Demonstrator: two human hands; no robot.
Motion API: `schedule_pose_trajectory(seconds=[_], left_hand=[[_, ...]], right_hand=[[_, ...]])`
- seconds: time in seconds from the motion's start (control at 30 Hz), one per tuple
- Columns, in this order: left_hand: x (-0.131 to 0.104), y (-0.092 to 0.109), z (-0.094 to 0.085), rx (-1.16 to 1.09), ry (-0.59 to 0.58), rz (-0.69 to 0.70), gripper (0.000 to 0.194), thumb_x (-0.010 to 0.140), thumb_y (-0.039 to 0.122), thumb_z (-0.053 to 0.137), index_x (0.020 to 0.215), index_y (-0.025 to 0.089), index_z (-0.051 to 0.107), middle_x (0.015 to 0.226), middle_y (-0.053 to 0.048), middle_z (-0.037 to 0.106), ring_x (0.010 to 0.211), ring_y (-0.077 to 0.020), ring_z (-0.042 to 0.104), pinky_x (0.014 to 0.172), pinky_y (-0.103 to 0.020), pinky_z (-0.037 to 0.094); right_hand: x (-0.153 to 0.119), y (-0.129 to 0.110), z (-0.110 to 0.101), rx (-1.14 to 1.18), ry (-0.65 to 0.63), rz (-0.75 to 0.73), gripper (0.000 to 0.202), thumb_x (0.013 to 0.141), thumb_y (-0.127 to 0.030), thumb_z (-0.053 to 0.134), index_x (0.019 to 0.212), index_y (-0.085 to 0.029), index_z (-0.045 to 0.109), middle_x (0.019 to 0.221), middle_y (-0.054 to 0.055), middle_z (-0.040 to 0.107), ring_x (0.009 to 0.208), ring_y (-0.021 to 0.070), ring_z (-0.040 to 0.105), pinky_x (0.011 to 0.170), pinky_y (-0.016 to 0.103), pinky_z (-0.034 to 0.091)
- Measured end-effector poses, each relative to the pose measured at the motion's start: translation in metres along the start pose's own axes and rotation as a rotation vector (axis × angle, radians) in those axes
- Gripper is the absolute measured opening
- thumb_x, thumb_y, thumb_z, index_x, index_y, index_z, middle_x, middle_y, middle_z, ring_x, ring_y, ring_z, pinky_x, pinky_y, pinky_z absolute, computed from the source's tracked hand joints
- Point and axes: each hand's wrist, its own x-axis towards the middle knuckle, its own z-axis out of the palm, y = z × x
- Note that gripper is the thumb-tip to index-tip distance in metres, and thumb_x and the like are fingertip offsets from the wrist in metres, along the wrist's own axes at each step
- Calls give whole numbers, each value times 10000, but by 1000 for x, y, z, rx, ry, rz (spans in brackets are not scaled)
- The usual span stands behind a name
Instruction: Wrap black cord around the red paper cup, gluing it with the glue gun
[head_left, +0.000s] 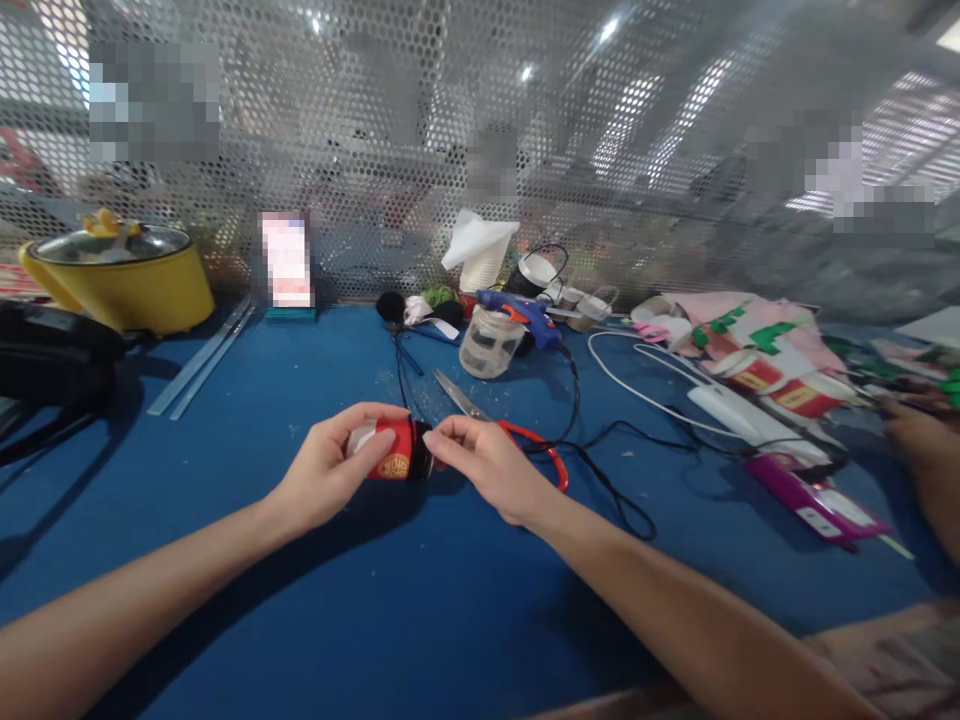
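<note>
A small cylinder with a red label [396, 455], a gold emblem and a black band at its right end lies sideways between my hands. My left hand [326, 465] wraps round its left part, thumb across the red label. At the black end, the fingers of my right hand [480, 460] are pinched together; whether they hold the black band or a thin cord cannot be made out. A dark cord [401, 375] runs up from the cylinder over the blue table [300, 620]. Scissors with red handles [559, 462] lie behind and beside my right hand, partly hidden by it.
Behind stand a clear jar [489, 343] with a blue glue gun [525, 310] on it, and a lit phone [288, 262]. At left are a yellow pot [142, 285] and clear sticks [202, 365]. Cables, a purple power strip [814, 500] and another person's hand [919, 440] are at right.
</note>
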Motion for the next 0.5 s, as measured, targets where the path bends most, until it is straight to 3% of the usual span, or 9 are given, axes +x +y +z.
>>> schedule_pose_trajectory(seconds=[0.23, 0.5], left_hand=[[2, 0, -5, 139, -132, 14, 284, 778, 329, 473, 957, 161, 617, 810, -57, 653, 700, -164, 596, 642, -265, 475], [3, -1, -3, 257, -62, 45, 224, 781, 342, 459, 805, 153, 579, 661, -19, 591, 565, -117, 522, 511, -202, 412]], right_hand=[[-1, 0, 0, -68, -58, -10, 248, 762, -406, 489, 667, -177, 470, 595, -36, 432, 535, 86, 391, 515, 228, 325], [2, 1, 1, -146, -80, 27, 269, 784, -409, 453, 676, -169, 510, 627, 1, 530, 593, 116, 490, 563, 257, 380]])
